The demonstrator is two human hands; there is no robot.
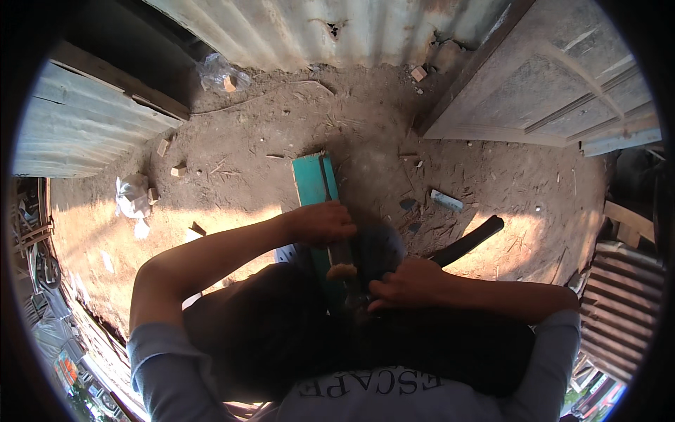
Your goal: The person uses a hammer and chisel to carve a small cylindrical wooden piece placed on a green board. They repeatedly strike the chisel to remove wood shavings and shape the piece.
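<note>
Left hand [320,224]: fist-like, back of the hand uppermost, set over a long flat turquoise board [309,181]; fingers curled closed, apparently around a narrow brown piece with a pale tan end [342,271].

Brown piece: directly beneath the left fingers, its tan end protruding on the side toward the person's body, short of the right hand [409,283].

Narrow dark strip [324,176]: along the right edge of the board, running from near the board's far end up to the left knuckles; whether it joins the brown piece under the fist cannot be told.

Board: far end bare beyond the left hand, near end in shadow between the legs.

Right hand: nearer the body than the left and to its right; fingers curled inward, contents lost in shadow.

Long, slightly curved dark bar [470,240]: extends from just beyond the right knuckles toward the far right; whether the fingers grip it cannot be told.

Surroundings: brown earth ground [373,105], littered with chips; small pale rectangular block [446,200], beyond the bar; crumpled white plastic bag [132,197], at left; rusty pale corrugated metal sheet [281,32], at the far side.
</note>
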